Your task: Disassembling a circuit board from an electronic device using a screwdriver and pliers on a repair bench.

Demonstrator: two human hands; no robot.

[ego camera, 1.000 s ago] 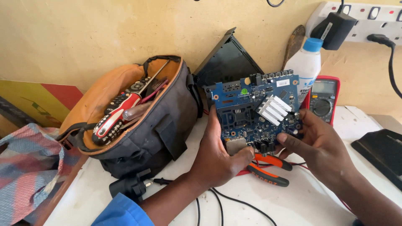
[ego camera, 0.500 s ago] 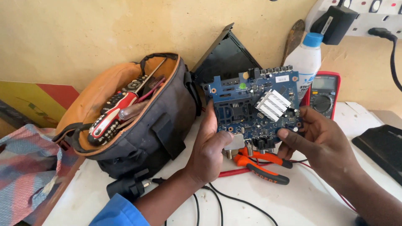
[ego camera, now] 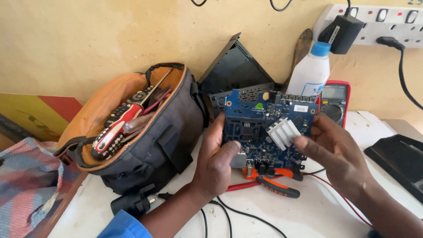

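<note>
Electronics repair workshop: tool bag (ego camera: pixel 145 132), multimeter (ego camera: pixel 335 101), pliers (ego camera: pixel 273 183), circuit board (ego camera: pixel 264 128).
</note>
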